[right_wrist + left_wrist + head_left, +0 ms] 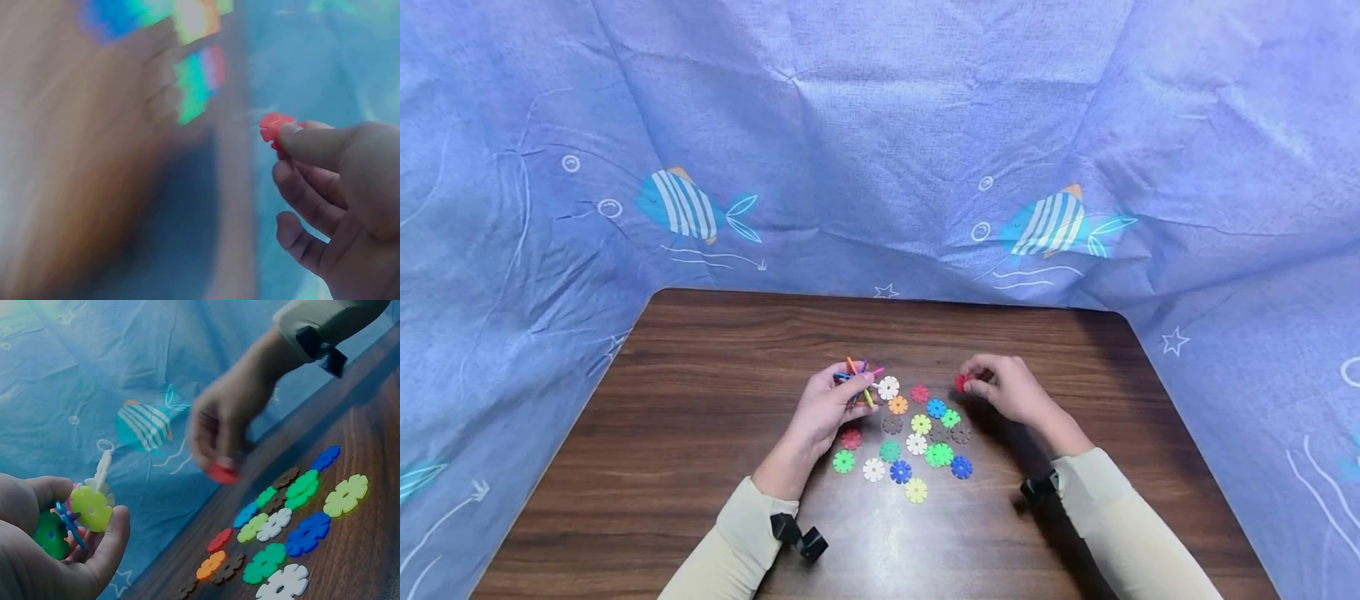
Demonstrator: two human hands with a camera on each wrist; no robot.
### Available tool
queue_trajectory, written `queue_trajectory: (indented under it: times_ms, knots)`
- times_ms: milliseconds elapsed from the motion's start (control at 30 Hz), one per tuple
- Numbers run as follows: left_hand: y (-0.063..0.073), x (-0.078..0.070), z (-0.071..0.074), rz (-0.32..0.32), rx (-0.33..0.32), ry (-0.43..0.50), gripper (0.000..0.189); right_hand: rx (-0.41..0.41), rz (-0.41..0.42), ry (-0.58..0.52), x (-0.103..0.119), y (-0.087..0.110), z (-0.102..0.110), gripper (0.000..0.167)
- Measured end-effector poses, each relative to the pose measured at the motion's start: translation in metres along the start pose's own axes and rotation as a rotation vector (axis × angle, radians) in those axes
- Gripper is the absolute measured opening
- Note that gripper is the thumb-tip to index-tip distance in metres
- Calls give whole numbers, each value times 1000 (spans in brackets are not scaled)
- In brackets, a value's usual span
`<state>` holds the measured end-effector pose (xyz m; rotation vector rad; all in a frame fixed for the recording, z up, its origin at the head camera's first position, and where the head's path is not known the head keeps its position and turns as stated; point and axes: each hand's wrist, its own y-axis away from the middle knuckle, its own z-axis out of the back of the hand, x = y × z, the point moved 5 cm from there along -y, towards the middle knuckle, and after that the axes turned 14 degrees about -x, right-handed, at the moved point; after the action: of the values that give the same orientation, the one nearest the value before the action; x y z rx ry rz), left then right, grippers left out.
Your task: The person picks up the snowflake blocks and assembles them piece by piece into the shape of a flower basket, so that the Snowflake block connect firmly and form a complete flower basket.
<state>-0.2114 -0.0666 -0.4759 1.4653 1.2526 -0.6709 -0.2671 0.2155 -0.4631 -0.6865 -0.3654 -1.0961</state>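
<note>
My left hand (823,408) holds a cluster of interlocked plastic notched discs (92,508) above the left side of the table. Yellow, green, blue and white discs show in it in the left wrist view, the white one sticking up edge-on. Between the thumb and fingers of my right hand (1013,392) is a red notched disc (272,127), pinched at its edge and lifted off the table. Several loose discs lie between the two hands, among them an orange disc (898,405), a white disc (917,444) and a yellow disc (916,490).
The loose discs lie flat on a dark wood-grain table (700,350), a few overlapping. Beyond its far edge hangs a blue cloth (880,167) printed with striped fish. A dark wrist mount (799,537) sits on the left sleeve.
</note>
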Motion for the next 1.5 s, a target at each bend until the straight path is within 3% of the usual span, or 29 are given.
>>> queue_trajectory:
  times_ms: [100, 200, 333, 500, 733, 967, 1300, 1500]
  knots:
    - [0, 2, 0, 0, 5, -16, 24, -111, -37, -150, 23, -8, 4, 10]
    - [-1, 4, -1, -6, 20, -32, 25, -173, -55, -307, 47, -10, 2, 10]
    - [-1, 5, -1, -17, 22, -62, 33, -191, -77, -451, 69, -7, -10, 8]
    - [-1, 5, -1, -29, 11, -88, 36, -207, -128, -554, 79, -7, -26, 9]
    - [-3, 6, -4, -45, 7, -111, 33, -206, -165, -561, 81, -6, -35, 14]
    - [-2, 7, -5, -49, -1, -139, 39, -197, -152, -531, 82, -6, -44, 25]
    - [1, 4, -6, -57, -13, -115, 29, -196, -147, -543, 86, -4, -41, 22]
    - [2, 3, -6, -100, -20, -144, 34, -230, -158, -556, 94, -4, -40, 19]
